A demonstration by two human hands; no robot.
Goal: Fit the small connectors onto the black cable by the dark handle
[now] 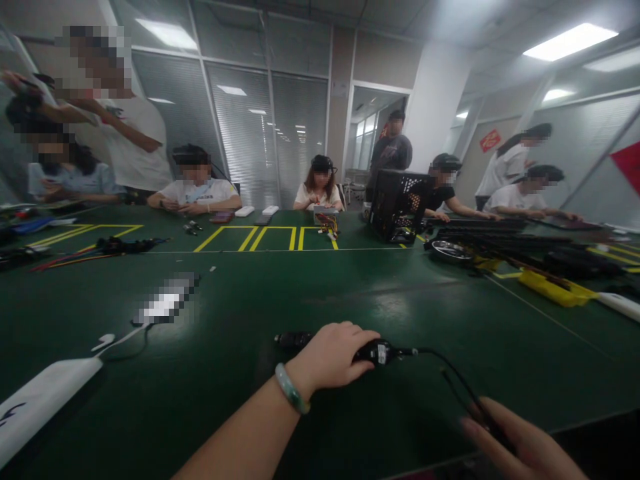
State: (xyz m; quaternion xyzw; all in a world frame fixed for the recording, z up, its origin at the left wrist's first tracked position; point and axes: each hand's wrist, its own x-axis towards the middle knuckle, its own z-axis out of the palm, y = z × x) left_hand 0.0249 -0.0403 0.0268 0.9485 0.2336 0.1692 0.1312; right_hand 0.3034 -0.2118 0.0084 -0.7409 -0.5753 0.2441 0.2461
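Note:
My left hand, with a pale green bangle on the wrist, lies closed over a small black device on the green table. A black cable runs from the device's right end toward the lower right. My right hand is at the bottom right edge, blurred, with its fingers pinched on that cable near the table's front edge.
A white flat object and white earbuds lie at the left. A black mesh computer case, black parts and a yellow tray sit at the right. Several other people sit and stand around the far side.

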